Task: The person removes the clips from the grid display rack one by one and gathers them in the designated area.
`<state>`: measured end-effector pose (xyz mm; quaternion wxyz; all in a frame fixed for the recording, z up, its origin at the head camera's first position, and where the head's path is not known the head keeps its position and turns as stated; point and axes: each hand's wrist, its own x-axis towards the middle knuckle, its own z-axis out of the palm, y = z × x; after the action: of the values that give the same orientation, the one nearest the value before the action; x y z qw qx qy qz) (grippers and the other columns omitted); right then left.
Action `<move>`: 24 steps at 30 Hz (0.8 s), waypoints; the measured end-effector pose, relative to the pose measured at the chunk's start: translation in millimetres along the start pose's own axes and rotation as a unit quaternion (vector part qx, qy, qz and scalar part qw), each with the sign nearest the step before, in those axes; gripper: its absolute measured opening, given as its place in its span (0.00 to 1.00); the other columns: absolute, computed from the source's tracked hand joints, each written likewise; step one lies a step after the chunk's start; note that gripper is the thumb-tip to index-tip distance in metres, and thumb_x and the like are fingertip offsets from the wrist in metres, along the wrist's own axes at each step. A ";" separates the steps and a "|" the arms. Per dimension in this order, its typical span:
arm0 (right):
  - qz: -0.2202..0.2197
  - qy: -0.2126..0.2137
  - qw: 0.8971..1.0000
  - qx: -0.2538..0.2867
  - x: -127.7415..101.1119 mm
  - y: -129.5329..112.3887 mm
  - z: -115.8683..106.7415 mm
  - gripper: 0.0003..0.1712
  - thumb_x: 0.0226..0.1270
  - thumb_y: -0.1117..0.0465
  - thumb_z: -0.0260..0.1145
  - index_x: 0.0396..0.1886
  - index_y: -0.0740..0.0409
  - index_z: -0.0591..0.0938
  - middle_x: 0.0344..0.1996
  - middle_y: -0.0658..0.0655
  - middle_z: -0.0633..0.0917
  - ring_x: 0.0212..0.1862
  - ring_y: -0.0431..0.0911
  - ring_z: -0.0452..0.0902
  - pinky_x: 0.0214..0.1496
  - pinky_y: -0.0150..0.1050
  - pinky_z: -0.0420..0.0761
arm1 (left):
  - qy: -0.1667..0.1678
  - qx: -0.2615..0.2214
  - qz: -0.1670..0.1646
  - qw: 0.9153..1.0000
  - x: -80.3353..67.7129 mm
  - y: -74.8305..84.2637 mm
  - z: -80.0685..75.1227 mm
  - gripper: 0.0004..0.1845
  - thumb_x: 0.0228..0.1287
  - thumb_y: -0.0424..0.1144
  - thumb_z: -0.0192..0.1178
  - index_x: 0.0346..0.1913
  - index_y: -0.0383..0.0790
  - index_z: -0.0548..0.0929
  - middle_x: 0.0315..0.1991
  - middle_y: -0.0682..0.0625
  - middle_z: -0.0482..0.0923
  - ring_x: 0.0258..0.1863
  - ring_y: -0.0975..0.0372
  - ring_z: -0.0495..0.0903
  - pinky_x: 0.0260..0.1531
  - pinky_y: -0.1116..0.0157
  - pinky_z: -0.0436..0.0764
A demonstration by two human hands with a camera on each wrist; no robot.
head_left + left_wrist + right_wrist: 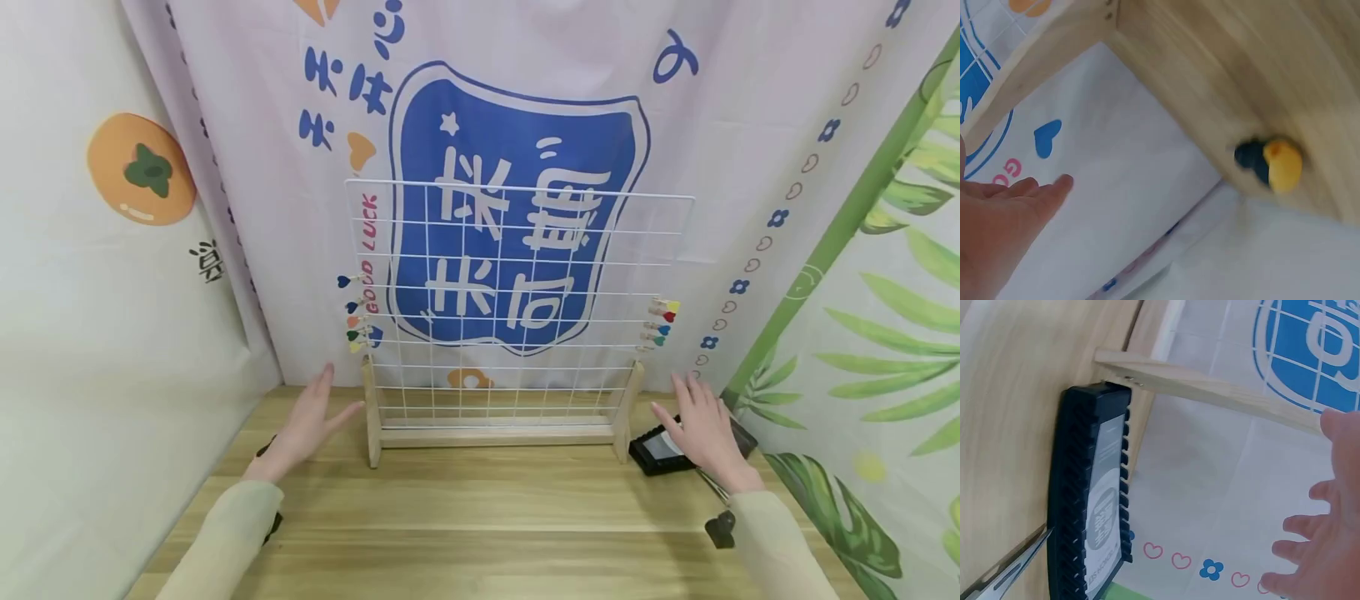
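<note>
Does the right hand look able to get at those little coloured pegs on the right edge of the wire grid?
Probably yes. The right hand is open, hovering over the black tray just below the pegs, and nothing stands between them; it would only need to rise beside the grid.

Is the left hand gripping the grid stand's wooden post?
No: the left hand hovers open beside the wooden post, fingers straight, with a gap between them.

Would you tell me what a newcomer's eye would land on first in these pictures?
Probably the white wire grid standing upright in its wooden stand mid-table, against a blue-and-white banner. Coloured clips sit on both side edges. The left hand and right hand are open on either side of the stand.
</note>
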<state>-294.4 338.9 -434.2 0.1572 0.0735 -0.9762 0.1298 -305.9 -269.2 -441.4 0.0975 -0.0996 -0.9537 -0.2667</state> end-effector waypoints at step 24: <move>0.012 0.168 0.961 0.217 43.0 -18.6 -61.6 0.32 0.78 0.50 0.54 0.69 0.69 0.66 0.65 0.73 0.73 0.66 0.66 0.69 0.67 0.64 0.71 | 0.016 -0.179 -0.013 0.984 24.3 3.5 42.6 0.38 0.72 0.39 0.58 0.73 0.21 0.53 0.72 0.23 0.56 0.70 0.33 0.62 0.65 0.44 0.72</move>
<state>-313.7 333.7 -359.5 0.2981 0.0712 -0.8847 0.3513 -334.0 -240.4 -469.6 0.0896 -0.0986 -0.8899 -0.4363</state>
